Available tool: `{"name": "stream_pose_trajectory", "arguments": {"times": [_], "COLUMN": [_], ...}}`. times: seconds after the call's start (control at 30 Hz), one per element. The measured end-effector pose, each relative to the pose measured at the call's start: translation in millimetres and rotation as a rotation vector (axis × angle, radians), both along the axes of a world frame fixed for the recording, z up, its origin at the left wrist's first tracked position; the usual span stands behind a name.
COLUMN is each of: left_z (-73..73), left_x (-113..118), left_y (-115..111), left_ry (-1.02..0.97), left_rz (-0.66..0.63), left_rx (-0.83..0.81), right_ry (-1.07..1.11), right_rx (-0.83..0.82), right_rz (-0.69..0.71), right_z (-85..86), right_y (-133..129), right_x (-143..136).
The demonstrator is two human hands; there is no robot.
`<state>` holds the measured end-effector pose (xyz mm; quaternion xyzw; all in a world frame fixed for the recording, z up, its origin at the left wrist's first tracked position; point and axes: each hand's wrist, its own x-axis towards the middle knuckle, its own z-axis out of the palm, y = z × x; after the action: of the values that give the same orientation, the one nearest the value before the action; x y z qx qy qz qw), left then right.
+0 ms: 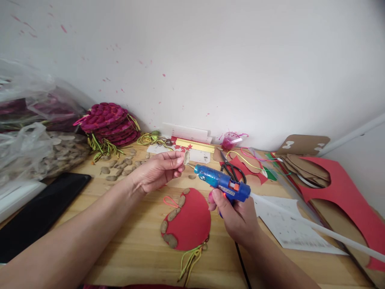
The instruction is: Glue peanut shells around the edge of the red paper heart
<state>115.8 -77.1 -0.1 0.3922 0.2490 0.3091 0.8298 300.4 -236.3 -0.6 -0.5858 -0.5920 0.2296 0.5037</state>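
Note:
Between the thumb and fingers of my left hand (pixel 161 170) is a peanut shell (pixel 187 157). My right hand (pixel 237 212) grips a blue hot glue gun (pixel 222 182), its nozzle pointing left and close to the shell; whether they touch I cannot tell. A white glue stick (pixel 285 214) trails from the gun's back. Below the hands lies a red card disc (pixel 192 220) with several peanut shells along its left edge. The disc has an orange loop (pixel 171 201) at upper left and a yellow-green cord tassel (pixel 191 261) at the bottom.
Loose peanut shells (pixel 120 165) lie left, near a plastic bag of shells (pixel 63 156) and a stack of magenta discs (pixel 110 122). Black scissors (pixel 233 170) and a magenta-stained cup (pixel 231 140) are behind the gun. Cut red card (pixel 339 180) and white paper (pixel 288 224) lie right.

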Motion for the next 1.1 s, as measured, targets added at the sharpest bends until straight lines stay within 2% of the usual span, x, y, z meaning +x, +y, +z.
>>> {"name": "stream_pose_trajectory", "arguments": {"times": [0.23, 0.37, 0.47, 0.57, 0.7, 0.77, 0.9, 1.1], "left_z": [-1.1, 0.7, 1.1, -0.5, -3.1, -4.7, -9.3, -13.6], "left_x": [0, -2, 0, 3, 8, 9, 9, 6], "left_y": [2, 1, -3, -10, -26, -33, -41, -43], "left_ry": [-0.028, 0.038, 0.175, 0.402, 0.634, 0.688, 0.763, 0.805], "left_rz": [-0.002, 0.012, 0.017, 0.006, -0.027, -0.072, -0.140, -0.223], "left_rx": [0.020, 0.094, 0.304, 0.650, 1.179, 1.356, 1.506, 1.526], "right_ry": [-0.062, 0.162, 0.426, 0.594, 0.708, 0.723, 0.682, 0.770], "right_rx": [0.012, -0.117, -0.227, -0.374, -0.467, -0.467, -0.417, -0.434], "right_rz": [-0.034, -0.084, -0.130, -0.147, -0.146, -0.158, -0.187, -0.151], "right_z": [-1.8, -3.0, -4.9, -9.7, -14.8, -15.0, -12.6, -15.3], "right_y": [0, 6, 14, 20, 22, 20, 17, 14], "right_x": [1, 1, 2, 4, 0, -3, -8, -11]}}
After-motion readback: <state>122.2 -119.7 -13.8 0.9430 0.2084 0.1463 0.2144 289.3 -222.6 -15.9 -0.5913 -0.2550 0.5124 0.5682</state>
